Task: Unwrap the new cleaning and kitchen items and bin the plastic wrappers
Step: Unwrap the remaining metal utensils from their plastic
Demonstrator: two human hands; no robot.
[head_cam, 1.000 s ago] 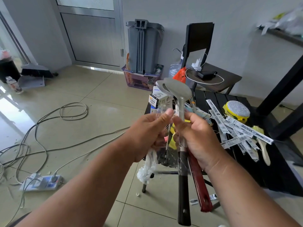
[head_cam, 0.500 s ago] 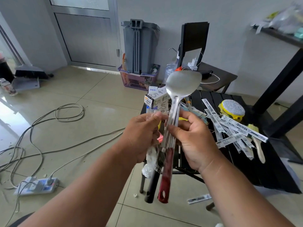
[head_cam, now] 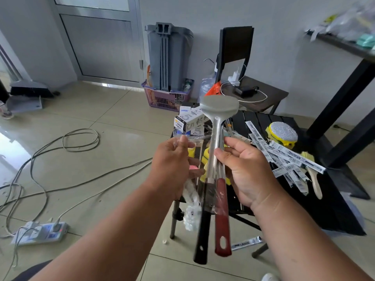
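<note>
Over the tiled floor [head_cam: 85, 179], near me, my right hand [head_cam: 246, 171] curls round two upright spatulas [head_cam: 216, 159], handles down. Just left, my left hand [head_cam: 172, 165] pinches the clear wrapper [head_cam: 192, 191] sleeving them; pulling handle-ward should free it. Beyond stands the black table [head_cam: 332, 191].

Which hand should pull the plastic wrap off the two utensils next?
Left. The left hand already pinches the wrap near its top, while the right hand grips both utensil shafts, steadying them.
</note>
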